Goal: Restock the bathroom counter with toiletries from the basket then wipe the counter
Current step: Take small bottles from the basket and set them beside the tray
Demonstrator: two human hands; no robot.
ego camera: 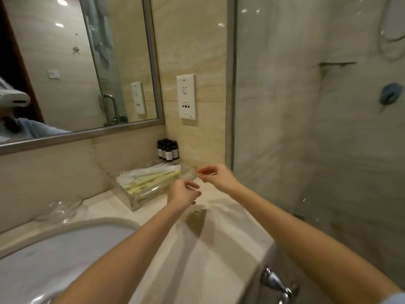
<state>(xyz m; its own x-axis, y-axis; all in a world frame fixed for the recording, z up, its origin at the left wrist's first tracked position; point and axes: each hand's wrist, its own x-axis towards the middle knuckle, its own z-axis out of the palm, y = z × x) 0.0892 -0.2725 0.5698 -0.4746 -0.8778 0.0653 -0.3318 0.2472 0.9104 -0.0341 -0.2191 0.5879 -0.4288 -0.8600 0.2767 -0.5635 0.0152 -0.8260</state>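
Reaching across the bench (pixel 219 242) with both hands to the near right end of a clear tray (pixel 133 201), set far right against the wall. Inside it, long white and pale yellow packets (pixel 149 178) laid lengthwise, side by side, probably to keep them tidy and easy to pick out. Just beyond, in the far corner, a tight cluster of small dark bottles (pixel 168 150), upright, tucked well clear of the sink (pixel 65 255).

With the left hand (pixel 183 194) by the tray's near long wall and the right hand (pixel 217 176) at its right end, a little farther off; close together, not touching. On both, fingers (pixel 190 184) curled, thumb and forefinger drawn together as in a pinch. Cannot tell whether pinching the tray's rim, some thin clear item, or nothing: too blurred and too fine.

Judging by that placing, either squaring the tray or settling a small piece into it. Restocking seemingly well on, wiping not yet begun; no cloth in sight.

No basket in view, presumably outside the frame. Near left, sink cut off by the edge; beside it a glass dish (pixel 63 209), hard to make out against the pale stone. Packet print unreadable. In the mirror (pixel 76 73), far left, only a sliver of pale blue sleeve. Dark patch on the bench below the hands: shadow or wet, cannot tell
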